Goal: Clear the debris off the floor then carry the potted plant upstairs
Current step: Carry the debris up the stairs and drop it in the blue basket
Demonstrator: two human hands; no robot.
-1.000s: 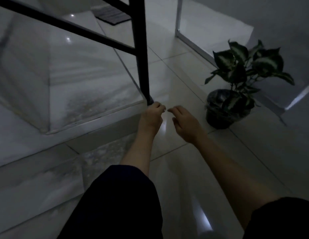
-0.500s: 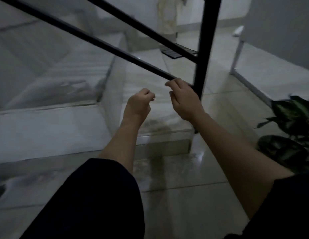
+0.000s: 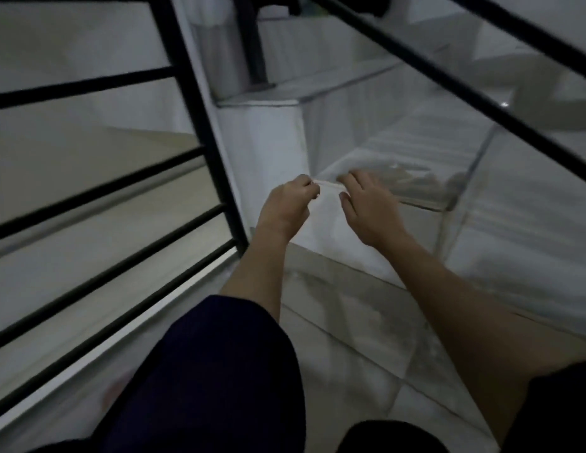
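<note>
Ideally the left hand point(image 3: 286, 207) stays pinched on the thin pale strip point(image 3: 327, 184), the half-curled right hand point(image 3: 367, 210) steadying its other end.

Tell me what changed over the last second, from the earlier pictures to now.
The view swung left off the floor toward the stairs, so the potted plant is out of frame. Both hands rose from the foot of the railing post; the left hand and right hand now pinch a thin pale strip stretched between them. The black railing and marble steps look unchanged, and both hands stay close together.
</note>
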